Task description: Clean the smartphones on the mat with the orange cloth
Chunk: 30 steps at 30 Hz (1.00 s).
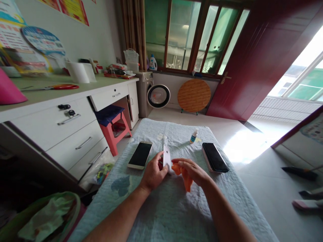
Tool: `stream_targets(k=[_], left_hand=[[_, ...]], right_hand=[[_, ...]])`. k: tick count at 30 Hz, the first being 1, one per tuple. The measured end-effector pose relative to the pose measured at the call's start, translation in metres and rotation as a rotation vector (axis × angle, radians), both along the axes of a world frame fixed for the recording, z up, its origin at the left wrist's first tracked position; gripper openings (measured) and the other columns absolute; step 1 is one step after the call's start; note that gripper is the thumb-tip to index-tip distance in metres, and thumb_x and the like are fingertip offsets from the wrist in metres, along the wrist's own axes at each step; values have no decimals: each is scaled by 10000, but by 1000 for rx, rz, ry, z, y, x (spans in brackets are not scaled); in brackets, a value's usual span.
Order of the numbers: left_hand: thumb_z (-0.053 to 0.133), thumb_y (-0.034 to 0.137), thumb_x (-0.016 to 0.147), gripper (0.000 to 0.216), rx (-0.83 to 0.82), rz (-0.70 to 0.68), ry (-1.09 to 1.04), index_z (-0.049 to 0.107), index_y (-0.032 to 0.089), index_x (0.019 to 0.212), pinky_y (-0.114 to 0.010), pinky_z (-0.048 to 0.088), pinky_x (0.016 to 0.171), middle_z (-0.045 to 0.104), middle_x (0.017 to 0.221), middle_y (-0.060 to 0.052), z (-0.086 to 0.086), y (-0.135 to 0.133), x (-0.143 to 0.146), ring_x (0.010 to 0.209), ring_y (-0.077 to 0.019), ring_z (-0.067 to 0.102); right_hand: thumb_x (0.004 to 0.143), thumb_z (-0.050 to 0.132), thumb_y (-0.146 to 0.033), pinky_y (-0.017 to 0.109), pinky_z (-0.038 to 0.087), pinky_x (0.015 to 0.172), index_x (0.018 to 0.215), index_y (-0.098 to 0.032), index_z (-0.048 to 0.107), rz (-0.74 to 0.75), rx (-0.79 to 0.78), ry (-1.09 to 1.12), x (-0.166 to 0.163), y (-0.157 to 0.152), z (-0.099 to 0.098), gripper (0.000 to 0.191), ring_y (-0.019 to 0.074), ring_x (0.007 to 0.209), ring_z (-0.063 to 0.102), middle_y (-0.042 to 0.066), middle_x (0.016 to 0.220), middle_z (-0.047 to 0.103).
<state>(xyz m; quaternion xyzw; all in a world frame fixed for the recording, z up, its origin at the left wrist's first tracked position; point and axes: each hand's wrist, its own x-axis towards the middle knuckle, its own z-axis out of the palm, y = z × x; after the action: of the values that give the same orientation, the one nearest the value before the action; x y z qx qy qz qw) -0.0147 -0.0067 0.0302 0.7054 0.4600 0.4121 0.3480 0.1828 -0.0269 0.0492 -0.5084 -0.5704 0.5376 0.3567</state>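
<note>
My left hand [153, 173] grips a white phone [166, 157], holding it up on its edge above the pale quilted cloth [161, 211]. My right hand [190, 171] is closed on an orange cloth [187, 181] and presses it against the phone's side. A gold phone [140, 154] lies screen up to the left of my hands. To the right lies a dark phone [215, 157], also flat. A small white bottle with a blue label [193, 136] stands behind my hands.
A white desk with drawers [63, 117] runs along the left, with a red stool [113, 129] under it. A green bag [42, 218] sits at the lower left. A washing machine [155, 95] and a round wooden board [193, 95] stand against the far wall.
</note>
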Motion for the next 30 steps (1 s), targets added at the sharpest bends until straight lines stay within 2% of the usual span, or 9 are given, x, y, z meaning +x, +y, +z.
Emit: stream_targets(k=[3, 6, 8, 11, 15, 20, 25, 30], left_hand=[[556, 147, 757, 485, -42, 11, -31, 508, 178, 1238, -329, 542, 757, 663, 980, -57, -2, 1, 0, 781, -179, 657], [567, 137, 758, 481, -23, 17, -20, 513, 174, 1234, -343, 540, 793, 666, 1008, -69, -6, 2, 1, 817, -186, 659], [580, 133, 753, 472, 26, 44, 15, 523, 163, 1221, -360, 534, 826, 654, 1069, -93, -9, 3, 1, 873, -201, 653], [586, 124, 753, 454, 131, 87, 74, 537, 146, 1203, -392, 509, 898, 610, 1183, -129, -13, 5, 0, 1040, -240, 609], [587, 114, 759, 481, 169, 83, 87, 524, 150, 1235, -412, 498, 932, 581, 1255, -136, -16, 7, 0, 1120, -255, 575], [607, 125, 759, 492, 74, 54, 48, 537, 184, 1242, -385, 523, 893, 658, 1113, -85, -15, 5, 1, 955, -211, 643], [594, 160, 781, 480, -39, 18, 4, 530, 173, 1256, -341, 552, 816, 670, 1080, -79, -14, 3, 2, 833, -178, 659], [587, 137, 771, 505, -68, -9, 14, 522, 158, 1271, -325, 543, 834, 657, 1116, -96, -9, 4, -1, 925, -191, 651]], right_hand=[[813, 542, -420, 241, 442, 598, 1001, -158, 709, -59, 27, -22, -1, 4, -9, 363, 141, 688, 583, 56, 836, 680], [794, 537, -354, 214, 377, 497, 1124, -146, 648, -100, -61, -5, -3, 11, -24, 406, 101, 543, 507, 23, 723, 641], [782, 530, -311, 216, 388, 518, 1221, -154, 580, -109, -61, 34, -5, 14, -32, 469, 101, 561, 516, 13, 748, 637], [750, 528, -259, 229, 410, 567, 1205, -158, 588, -119, -33, -20, -8, 17, -37, 470, 116, 626, 548, 22, 816, 655], [723, 510, -208, 253, 431, 638, 1141, -162, 642, -135, -41, -148, -12, 16, -35, 441, 142, 711, 580, 33, 889, 688], [719, 535, -257, 282, 456, 734, 1093, -168, 658, -187, -80, -6, -16, 13, -28, 403, 164, 785, 615, 29, 907, 703], [665, 595, -276, 276, 460, 680, 1050, -167, 646, -251, -134, 158, -18, 11, -18, 404, 157, 719, 613, 23, 843, 691], [638, 626, -279, 255, 447, 621, 1019, -156, 653, -273, -157, 210, -16, 8, -12, 401, 135, 658, 592, 26, 814, 686]])
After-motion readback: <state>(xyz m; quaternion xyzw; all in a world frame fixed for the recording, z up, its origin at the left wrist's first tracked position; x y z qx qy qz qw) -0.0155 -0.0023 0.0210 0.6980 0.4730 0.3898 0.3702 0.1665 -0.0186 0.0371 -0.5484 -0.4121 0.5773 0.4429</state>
